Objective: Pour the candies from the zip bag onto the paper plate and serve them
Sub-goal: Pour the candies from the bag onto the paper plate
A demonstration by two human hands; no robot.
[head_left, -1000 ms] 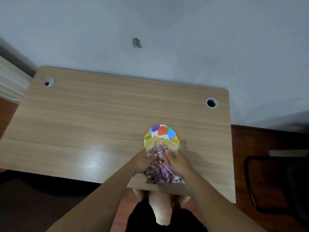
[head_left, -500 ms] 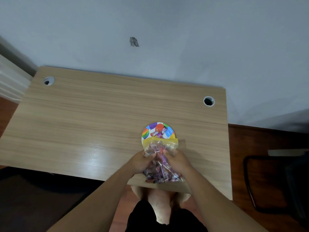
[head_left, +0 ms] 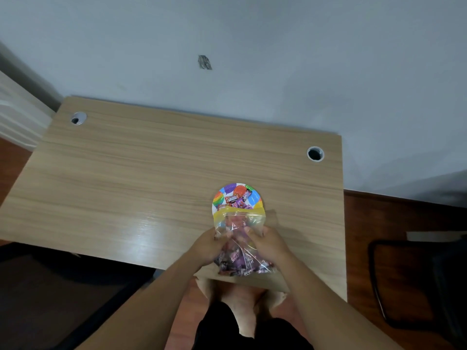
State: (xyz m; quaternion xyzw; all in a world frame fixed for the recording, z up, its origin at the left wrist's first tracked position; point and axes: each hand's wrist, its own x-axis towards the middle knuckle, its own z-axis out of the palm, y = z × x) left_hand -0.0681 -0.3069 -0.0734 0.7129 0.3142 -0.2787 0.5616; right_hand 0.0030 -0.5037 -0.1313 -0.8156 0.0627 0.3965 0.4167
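Observation:
A clear zip bag with a yellow zip strip is held over the table's near edge, its open mouth resting on the near rim of a small paper plate printed with coloured balloons. My left hand grips the bag's left side and my right hand grips its right side. Several wrapped candies lie on the plate. Many purple and red candies remain bunched in the bag's bottom between my wrists.
The wooden table stands against a pale wall and has cable holes at the far left and far right. A dark chair stands to the right on the wooden floor. My legs show below the table edge.
The plate was bare a second ago; candies have since slid out of the bag onto it, and more lie there now. Both hands keep their grip on the bag.

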